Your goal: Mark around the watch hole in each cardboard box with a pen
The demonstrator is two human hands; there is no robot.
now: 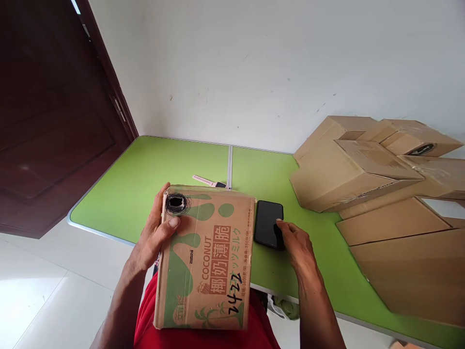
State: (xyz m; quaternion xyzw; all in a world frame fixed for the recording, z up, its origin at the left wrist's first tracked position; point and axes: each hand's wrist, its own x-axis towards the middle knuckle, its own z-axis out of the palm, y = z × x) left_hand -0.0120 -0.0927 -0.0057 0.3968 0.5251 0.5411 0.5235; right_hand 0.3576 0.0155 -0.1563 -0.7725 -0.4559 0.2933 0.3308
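Observation:
A cardboard box [207, 257] printed with green shapes and the word COCONUT rests against my lap and the edge of the green table [145, 169]. My left hand [154, 235] grips its upper left corner, thumb on top beside a scribbled black patch. My right hand [296, 245] reaches to a black phone [268, 223] lying face up on the table just right of the box; its fingertips touch the phone's lower right edge, fingers curled.
A heap of plain cardboard boxes [363, 169] fills the table's right side. A pink watch strap [207, 181] lies behind the printed box. A dark wooden door [54, 116] stands at the left, a white wall behind, pale floor tiles below.

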